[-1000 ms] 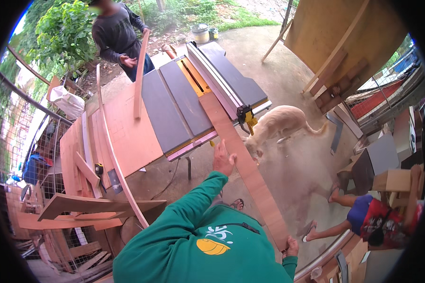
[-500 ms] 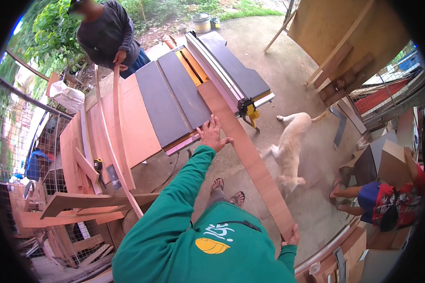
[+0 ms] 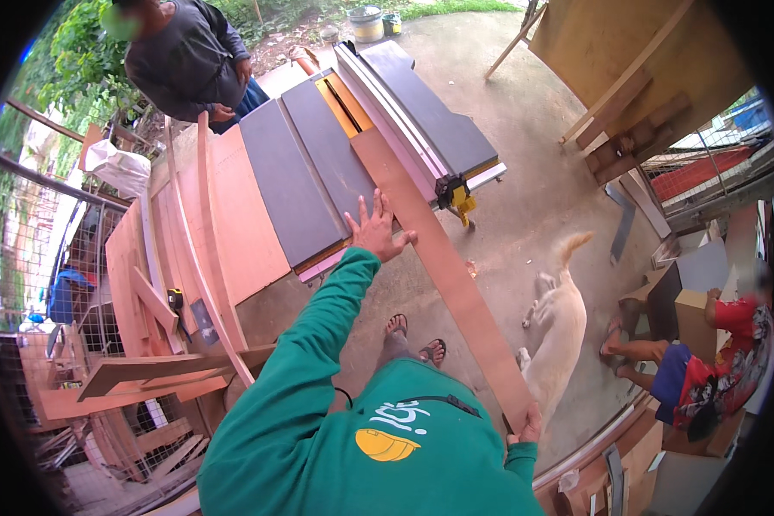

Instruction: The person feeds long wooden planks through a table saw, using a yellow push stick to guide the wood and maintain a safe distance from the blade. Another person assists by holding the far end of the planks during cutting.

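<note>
A long, narrow reddish-brown wooden board reaches from the table saw back toward my right side. Its far end lies on the dark saw top beside the yellow throat plate, close along the rip fence. My left hand is open, fingers spread over the front of the saw top, with the thumb side at the board's left edge. At the near end, my right hand grips the board, its fingers partly hidden beneath it.
Left of the saw lies a plywood surface with long wood strips and a tape measure. A person stands behind it. A pale dog is beside the board. Another person sits at the right among panels.
The dog has moved nearer to my right side, its head now out of sight. The standing person has lifted one hand away from the wood strip. My hands keep nearly the same places on the board.
</note>
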The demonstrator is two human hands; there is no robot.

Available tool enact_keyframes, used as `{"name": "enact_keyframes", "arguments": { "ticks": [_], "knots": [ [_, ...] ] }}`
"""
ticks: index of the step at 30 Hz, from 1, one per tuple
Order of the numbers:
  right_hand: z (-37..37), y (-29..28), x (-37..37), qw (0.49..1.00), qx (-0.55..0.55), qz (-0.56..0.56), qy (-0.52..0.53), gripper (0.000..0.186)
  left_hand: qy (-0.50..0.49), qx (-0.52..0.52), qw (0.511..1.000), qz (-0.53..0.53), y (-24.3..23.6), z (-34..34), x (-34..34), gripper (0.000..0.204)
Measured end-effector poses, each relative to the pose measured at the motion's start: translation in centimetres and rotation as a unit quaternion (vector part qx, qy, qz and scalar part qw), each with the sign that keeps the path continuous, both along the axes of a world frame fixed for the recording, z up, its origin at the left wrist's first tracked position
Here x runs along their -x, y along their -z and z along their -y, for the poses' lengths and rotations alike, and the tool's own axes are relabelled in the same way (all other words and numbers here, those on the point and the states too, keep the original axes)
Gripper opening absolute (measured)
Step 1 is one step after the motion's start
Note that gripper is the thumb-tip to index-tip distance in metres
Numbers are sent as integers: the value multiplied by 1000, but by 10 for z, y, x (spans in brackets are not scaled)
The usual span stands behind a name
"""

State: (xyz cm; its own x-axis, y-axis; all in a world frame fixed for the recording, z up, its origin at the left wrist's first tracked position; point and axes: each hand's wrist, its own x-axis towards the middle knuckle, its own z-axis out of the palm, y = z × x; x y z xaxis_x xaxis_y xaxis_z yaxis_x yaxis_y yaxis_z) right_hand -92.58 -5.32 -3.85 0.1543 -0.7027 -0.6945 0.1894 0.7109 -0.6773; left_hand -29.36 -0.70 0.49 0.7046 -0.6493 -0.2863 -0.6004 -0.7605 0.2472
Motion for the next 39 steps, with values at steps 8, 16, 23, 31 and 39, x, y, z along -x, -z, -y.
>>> {"name": "enact_keyframes", "arguments": {
  "ticks": [8,16,23,31,39],
  "knots": [
    [-1,-16,-37,1000,1,7,7,50,-5,2,1000,-25,-2,5,-33,124],
    [2,-27,-47,1000,10,15,-7,57,14,-32,999,-1,-5,7,-40,128],
    [2,-7,-45,1000,12,10,-13,57,18,-42,999,5,-8,7,-44,128],
    [-1,-4,-56,1000,5,-22,21,59,9,-33,999,-3,-7,6,-50,126],
    [3,-5,-71,1000,6,-11,0,64,-4,-59,998,-26,-16,11,-63,124]
  ]
}}
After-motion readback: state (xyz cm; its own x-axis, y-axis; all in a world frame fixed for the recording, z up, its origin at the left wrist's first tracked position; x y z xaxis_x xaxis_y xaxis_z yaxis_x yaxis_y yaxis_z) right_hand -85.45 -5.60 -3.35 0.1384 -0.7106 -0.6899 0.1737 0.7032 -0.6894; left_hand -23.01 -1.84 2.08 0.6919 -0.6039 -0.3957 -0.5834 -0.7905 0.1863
